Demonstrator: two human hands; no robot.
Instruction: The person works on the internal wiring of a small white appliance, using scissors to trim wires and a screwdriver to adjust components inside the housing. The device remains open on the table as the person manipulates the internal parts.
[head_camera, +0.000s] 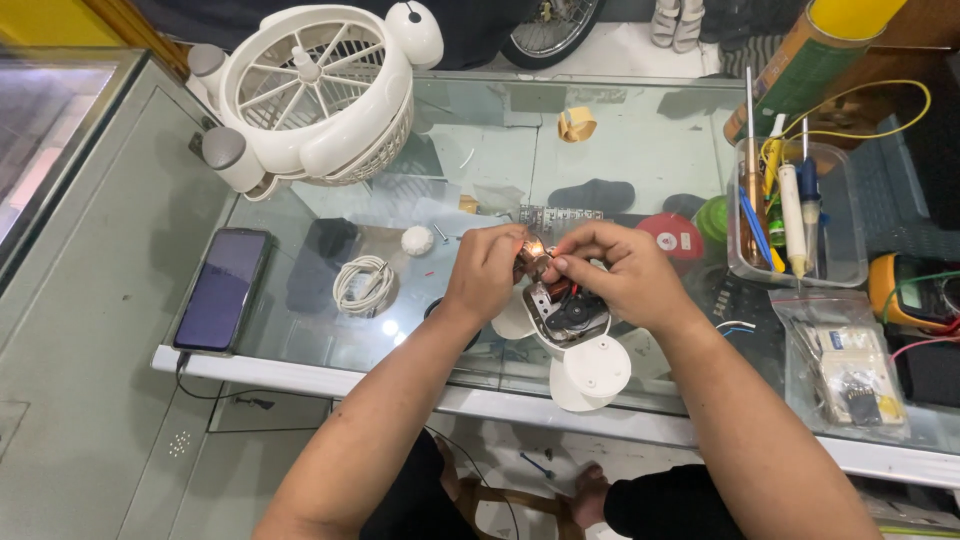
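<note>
From my head camera, looking down: my left hand (487, 272) and right hand (618, 272) meet over the glass worktop (500, 150), fingers of both pinched together on a small copper-wound motor (533, 260). Just below it sits the opened white fan base (580, 355), wiring exposed. A white fan cage (320, 90) lies further back to my left, a dark phone (222, 288) and coiled white cable (362, 284) nearer by.

A small copper-wound motor (533, 260) is pinched between the fingers (515, 245) of both hands, just above an opened white fan housing (580, 360). The housing rests tilted on the front edge of the glass desk (480, 150), its dark inner parts and wires exposed.
</note>
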